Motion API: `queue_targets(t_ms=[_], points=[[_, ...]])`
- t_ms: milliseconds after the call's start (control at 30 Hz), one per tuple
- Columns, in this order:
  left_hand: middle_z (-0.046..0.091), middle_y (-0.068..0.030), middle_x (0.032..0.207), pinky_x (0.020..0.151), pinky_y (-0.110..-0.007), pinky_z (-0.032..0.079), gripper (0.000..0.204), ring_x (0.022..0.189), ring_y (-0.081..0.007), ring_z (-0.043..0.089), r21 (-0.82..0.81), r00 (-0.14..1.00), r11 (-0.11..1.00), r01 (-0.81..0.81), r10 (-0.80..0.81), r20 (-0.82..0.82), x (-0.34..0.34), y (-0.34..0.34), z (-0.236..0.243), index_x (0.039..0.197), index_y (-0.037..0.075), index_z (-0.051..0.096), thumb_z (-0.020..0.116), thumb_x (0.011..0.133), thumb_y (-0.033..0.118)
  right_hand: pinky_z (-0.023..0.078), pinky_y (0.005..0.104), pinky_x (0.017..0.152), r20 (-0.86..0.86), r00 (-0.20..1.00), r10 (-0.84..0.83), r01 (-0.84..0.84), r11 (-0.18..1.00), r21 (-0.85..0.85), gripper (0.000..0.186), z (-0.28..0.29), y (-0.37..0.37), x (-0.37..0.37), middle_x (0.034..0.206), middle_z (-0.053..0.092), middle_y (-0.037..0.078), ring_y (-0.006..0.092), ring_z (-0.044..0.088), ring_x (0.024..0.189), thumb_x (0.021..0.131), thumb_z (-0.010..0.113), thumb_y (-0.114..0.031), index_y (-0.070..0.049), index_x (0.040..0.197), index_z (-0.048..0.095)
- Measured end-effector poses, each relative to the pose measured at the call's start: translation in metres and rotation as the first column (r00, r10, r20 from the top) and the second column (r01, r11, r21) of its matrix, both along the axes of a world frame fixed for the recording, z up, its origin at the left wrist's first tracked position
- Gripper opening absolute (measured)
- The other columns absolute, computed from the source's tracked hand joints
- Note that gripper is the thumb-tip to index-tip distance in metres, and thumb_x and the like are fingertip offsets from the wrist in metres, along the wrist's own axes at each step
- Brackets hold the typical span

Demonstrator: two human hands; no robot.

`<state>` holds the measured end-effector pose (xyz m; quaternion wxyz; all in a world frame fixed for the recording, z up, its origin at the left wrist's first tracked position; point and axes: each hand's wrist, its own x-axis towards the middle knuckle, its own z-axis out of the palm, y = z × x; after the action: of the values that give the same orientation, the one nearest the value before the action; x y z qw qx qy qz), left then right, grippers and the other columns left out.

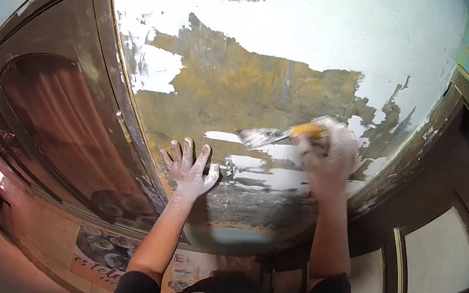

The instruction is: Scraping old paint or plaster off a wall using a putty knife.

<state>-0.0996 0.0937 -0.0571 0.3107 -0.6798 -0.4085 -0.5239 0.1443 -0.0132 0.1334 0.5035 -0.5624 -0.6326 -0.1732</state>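
Note:
My right hand [332, 153] grips a putty knife by its yellow handle [306, 130]; the hand is slightly smeared by motion. The wide metal blade [261, 137] points left and lies at or very near the wall [256, 88], which is brownish-yellow with patches of white coating. Below the blade run uneven white streaks [270, 174]. Flat against the wall, left of the streaks, rests my left hand [188, 171], its fingers spread and dusted white. Nothing is in it. Higher up, the wall is mostly covered by a smooth white layer [329, 26].
A dark wooden door [78, 114] with an arched glass pane and a reddish curtain stands on the left. To the right is a dark panelled door [417, 239] with pale panels. A printed poster [99, 251] lies low behind my left arm.

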Motion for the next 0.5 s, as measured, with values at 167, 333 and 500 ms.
queue_targets(t_ms=[167, 333, 500], points=[[0.015, -0.0106, 0.156, 0.108, -0.066, 0.001, 0.071, 0.144, -0.0396, 0.004, -0.008, 1.000, 1.000, 0.006, -0.006, 0.012, 0.003, 0.001, -0.001, 0.143, 0.032, 0.037, 0.062, 0.077, 0.042, 0.042, 0.0391, 0.066, 0.029, 0.988, 0.153, -0.155, 0.981, 0.115, 0.028, 0.006, 0.008, -0.010, 0.080, 0.061, 0.004, 0.0228, 0.059, 0.077, 0.069, 0.077, -0.022, -0.013, 0.092, 0.065], [0.016, -0.0109, 0.156, 0.108, -0.066, 0.001, 0.070, 0.144, -0.0394, 0.005, 0.005, 1.000, 1.000, -0.007, 0.007, 0.015, 0.002, 0.001, -0.002, 0.142, 0.031, 0.038, 0.062, 0.077, 0.043, 0.036, 0.0384, 0.077, 0.158, 0.987, 0.018, -0.041, 0.989, 0.145, 0.033, 0.018, 0.004, -0.018, 0.083, 0.060, 0.001, 0.0215, 0.058, 0.082, 0.070, 0.077, -0.021, -0.015, 0.099, 0.063], [0.018, -0.0110, 0.156, 0.109, -0.065, 0.001, 0.070, 0.143, -0.0400, 0.007, 0.012, 1.000, 1.000, -0.001, 0.001, 0.028, 0.002, 0.001, -0.003, 0.141, 0.029, 0.040, 0.063, 0.076, 0.042, 0.035, 0.0389, 0.077, 0.165, 0.986, 0.026, -0.048, 0.990, 0.133, 0.037, 0.025, 0.011, -0.017, 0.085, 0.060, -0.001, 0.0190, 0.057, 0.082, 0.070, 0.076, -0.024, -0.019, 0.104, 0.062]])
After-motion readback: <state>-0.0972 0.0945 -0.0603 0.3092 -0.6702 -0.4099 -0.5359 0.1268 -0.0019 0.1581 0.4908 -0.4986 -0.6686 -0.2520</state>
